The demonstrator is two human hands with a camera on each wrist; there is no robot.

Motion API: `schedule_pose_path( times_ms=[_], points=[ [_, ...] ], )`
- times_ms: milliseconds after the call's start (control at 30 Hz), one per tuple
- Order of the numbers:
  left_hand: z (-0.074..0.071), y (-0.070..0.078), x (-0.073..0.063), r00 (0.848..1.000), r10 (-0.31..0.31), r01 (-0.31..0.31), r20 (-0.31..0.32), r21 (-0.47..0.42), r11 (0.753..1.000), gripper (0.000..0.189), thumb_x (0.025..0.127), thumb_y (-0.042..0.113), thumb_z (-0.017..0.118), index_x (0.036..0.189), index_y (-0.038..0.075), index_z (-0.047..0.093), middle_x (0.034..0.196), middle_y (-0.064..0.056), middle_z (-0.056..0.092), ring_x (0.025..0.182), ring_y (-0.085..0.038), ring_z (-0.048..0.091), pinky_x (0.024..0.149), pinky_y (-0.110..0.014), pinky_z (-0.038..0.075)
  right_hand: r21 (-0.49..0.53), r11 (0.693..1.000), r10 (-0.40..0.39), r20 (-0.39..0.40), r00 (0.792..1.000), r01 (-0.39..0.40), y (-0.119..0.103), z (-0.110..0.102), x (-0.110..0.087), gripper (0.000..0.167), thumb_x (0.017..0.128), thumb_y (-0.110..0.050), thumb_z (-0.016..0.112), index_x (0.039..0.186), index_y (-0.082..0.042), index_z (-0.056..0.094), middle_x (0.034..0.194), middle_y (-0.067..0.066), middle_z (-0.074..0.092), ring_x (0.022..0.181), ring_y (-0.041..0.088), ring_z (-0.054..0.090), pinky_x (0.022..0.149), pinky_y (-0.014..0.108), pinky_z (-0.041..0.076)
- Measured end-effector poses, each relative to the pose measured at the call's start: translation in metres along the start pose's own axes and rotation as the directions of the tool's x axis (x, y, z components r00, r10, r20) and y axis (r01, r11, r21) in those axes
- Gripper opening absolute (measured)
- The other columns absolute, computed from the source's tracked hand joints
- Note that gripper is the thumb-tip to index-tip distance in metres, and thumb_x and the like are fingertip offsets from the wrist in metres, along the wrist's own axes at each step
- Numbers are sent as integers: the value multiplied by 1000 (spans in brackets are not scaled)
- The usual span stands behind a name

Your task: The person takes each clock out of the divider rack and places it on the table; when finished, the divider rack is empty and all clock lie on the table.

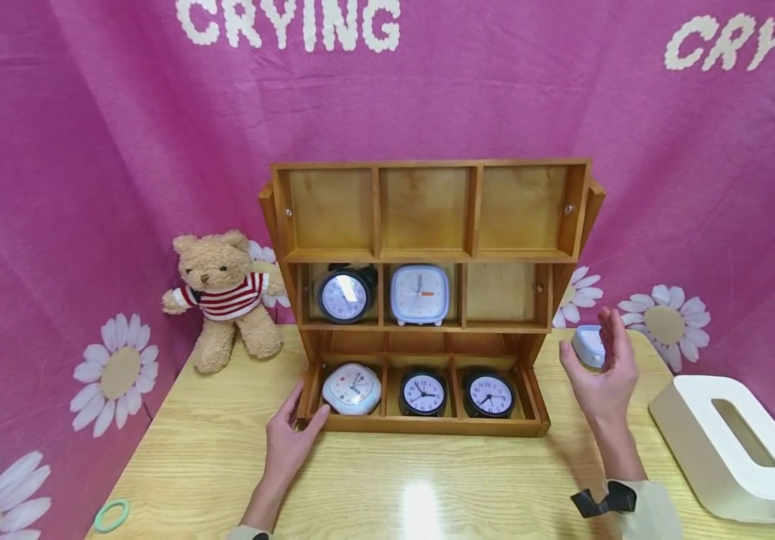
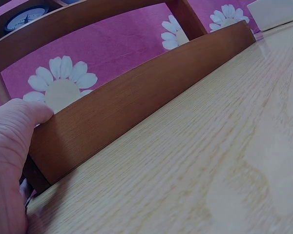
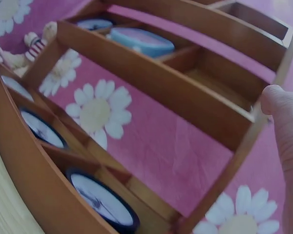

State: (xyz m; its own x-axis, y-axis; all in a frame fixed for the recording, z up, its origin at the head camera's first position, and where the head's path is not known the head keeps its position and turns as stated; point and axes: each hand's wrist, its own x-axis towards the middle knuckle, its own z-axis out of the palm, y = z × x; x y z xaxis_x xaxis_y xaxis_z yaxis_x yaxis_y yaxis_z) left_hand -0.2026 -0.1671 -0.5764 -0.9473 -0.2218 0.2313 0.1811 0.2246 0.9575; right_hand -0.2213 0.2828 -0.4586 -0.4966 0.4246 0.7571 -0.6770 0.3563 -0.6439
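Observation:
A three-tier wooden display shelf (image 1: 428, 425) stands on the table. My left hand (image 1: 290, 441) grips its lower left front corner, the thumb (image 2: 36, 113) over the front board and the fingers down the left side. Beside that hand, a pale blue rounded clock (image 1: 352, 389) sits in the bottom left compartment. My right hand (image 1: 605, 384) is raised off the shelf's right side, thumb and fingers spread with nothing between them. Behind it, partly covered by the fingers in the head view, a small light blue alarm clock (image 1: 588, 345) rests on the table.
Two black clocks (image 1: 424, 394) fill the other bottom compartments. The middle tier holds a black alarm clock (image 1: 343, 296) and a blue-rimmed square clock (image 1: 419, 294). A teddy bear (image 1: 221, 300) sits left, a white tissue box (image 1: 698, 427) right, a green ring (image 1: 112, 516) at front left.

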Motion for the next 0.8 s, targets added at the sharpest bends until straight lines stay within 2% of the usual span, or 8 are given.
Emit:
schedule_pose_path(
  times_ms=[67,167,200,333,433,567,667,800],
  points=[
    [0,0,0,1000,-7,7,-1,-8,1000,71,89,11,83,151,-1,52,151,-22,53,138,-33,52,102,-7,38,38,999,-26,30,999,25,-5,4,-2,75,72,24,68,144,19,47,143,16,61,136,30,55,118,31,40],
    [0,-1,1,1000,7,-7,-3,-7,1000,70,89,11,83,151,-2,52,151,-23,54,137,-35,52,102,-7,38,98,993,-76,62,995,70,-8,11,-3,77,70,26,67,144,20,46,144,20,60,137,31,54,119,33,40],
    [0,-2,1,1000,12,-12,-5,-4,1000,70,89,11,83,151,-2,52,151,-23,54,137,-36,52,102,-9,39,112,990,-89,69,994,80,-7,13,-4,78,69,25,67,144,20,46,145,17,60,137,31,54,119,33,40],
    [0,-3,1,1000,23,-22,-11,17,1000,69,90,11,83,150,-3,53,150,-24,54,137,-38,52,108,-20,41,185,979,-107,101,989,87,-5,22,-8,82,66,27,68,145,20,45,145,22,59,136,28,56,117,33,41],
    [1,-2,1,1000,20,-19,-10,24,1000,68,90,12,82,150,-2,53,150,-24,55,138,-37,52,111,-29,41,216,973,-115,133,984,84,-12,33,-10,83,65,28,68,144,21,44,145,25,58,136,27,56,116,32,43],
    [0,-2,2,1000,18,-17,-9,24,1000,68,91,12,82,150,-1,53,150,-22,55,137,-35,52,112,-31,42,208,974,-133,201,971,90,-33,50,-13,83,65,28,70,144,21,45,145,24,58,137,26,56,115,32,43],
    [0,-2,1,1000,24,-24,-10,21,999,68,90,12,83,150,-1,53,149,-22,56,137,-35,52,111,-31,42,168,983,-111,255,960,69,-47,61,-16,83,67,26,73,145,19,46,146,24,57,137,27,55,115,29,43],
    [0,-3,1,1000,28,-28,-8,22,999,68,90,12,83,150,-1,54,149,-23,56,137,-36,53,111,-32,42,130,991,-63,304,951,24,-48,73,-20,87,68,24,77,149,13,46,147,27,55,138,28,54,115,28,43]
  ],
)
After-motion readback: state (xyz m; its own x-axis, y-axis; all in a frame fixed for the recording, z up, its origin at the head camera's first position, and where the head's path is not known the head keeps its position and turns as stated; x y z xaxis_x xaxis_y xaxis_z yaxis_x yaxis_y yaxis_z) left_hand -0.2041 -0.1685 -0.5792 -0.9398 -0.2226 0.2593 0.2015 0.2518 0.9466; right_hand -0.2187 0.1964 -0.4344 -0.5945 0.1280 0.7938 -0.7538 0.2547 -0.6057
